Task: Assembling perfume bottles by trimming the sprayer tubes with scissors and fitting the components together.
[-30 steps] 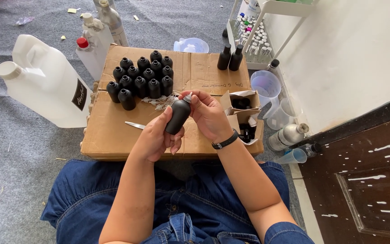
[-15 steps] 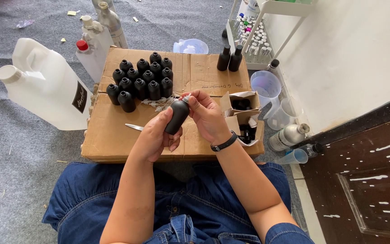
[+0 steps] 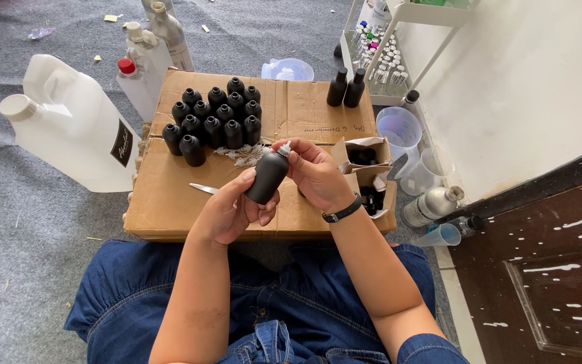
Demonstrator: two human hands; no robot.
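Black matte bottle (image 3: 267,176) sits tilted above the cardboard surface (image 3: 170,195), left hand (image 3: 227,209) clenched round it; right hand (image 3: 314,172) fingers pinch its white tip (image 3: 284,149). Best pressed straight, bottle steady.

Grey carpet (image 3: 28,269) covers the floor, littered with small scraps; a white wall (image 3: 527,81) rises on the right above what looks like dark, paint-spattered wood (image 3: 554,283), in daylight
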